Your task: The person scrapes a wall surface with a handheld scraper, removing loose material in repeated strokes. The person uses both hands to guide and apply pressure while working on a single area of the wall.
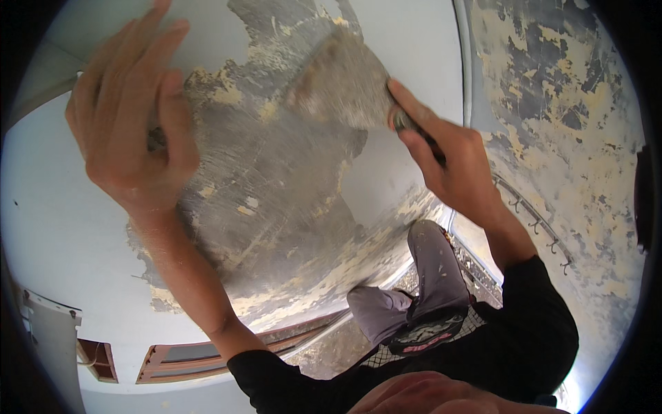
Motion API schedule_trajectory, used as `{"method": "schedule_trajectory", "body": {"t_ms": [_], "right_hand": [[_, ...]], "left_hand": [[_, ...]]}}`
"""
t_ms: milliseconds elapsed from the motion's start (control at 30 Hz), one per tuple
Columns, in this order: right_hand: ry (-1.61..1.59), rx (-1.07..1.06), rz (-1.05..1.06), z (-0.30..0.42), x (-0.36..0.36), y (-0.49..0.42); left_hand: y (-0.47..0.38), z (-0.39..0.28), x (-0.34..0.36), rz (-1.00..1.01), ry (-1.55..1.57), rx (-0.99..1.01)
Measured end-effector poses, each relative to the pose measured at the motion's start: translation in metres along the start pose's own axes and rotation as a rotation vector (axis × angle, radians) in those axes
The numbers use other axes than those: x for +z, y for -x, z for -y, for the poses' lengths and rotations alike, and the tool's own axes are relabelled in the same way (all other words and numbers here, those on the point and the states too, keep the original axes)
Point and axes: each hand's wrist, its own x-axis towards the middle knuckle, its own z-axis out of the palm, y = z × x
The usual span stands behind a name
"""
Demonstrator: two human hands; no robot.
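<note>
My right hand grips the dark handle of a wide scraper, its forefinger stretched along the handle towards the blade. The broad, dirty metal blade lies over the wall, where grey plaster shows between ragged edges of pale paint and yellowish patches. Blade and hands are slightly blurred. At the upper left my left hand is raised in front of the wall, with fingers apart and no object seen in it. Whether its fingertips touch the wall I cannot tell.
A second patchy wall meets this one at a corner on the right. A rail with several hooks is fixed there. Low on the left are wood-framed openings. My bent knees are below, above a floor strewn with flakes.
</note>
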Motion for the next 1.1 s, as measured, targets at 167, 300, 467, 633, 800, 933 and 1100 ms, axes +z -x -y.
{"method": "schedule_trajectory", "body": {"t_ms": [167, 300, 467, 633, 800, 933, 1100], "right_hand": [[-0.051, 0.052, 0.047, 0.007, -0.007, -0.007], [-0.063, 0.053, -0.004, -0.001, 0.000, 0.007], [-0.076, 0.051, -0.024, 0.002, 0.003, -0.001], [-0.018, -0.002, -0.087, -0.005, 0.005, -0.007], [-0.005, 0.053, -0.001, 0.005, 0.003, 0.001], [-0.052, 0.089, 0.039, 0.009, -0.003, -0.007], [-0.021, 0.020, -0.068, -0.003, 0.003, 0.004]], "left_hand": [[0.001, 0.005, -0.003, 0.016, -0.063, 0.026], [0.001, 0.002, -0.002, 0.010, -0.038, 0.014], [0.002, 0.008, -0.006, 0.014, -0.045, 0.018], [0.000, 0.006, -0.001, 0.014, -0.019, 0.042], [0.001, 0.005, 0.000, -0.029, 0.014, 0.027], [0.001, 0.008, -0.003, -0.009, -0.055, 0.022], [0.002, 0.001, -0.001, 0.011, -0.029, 0.001]]}}
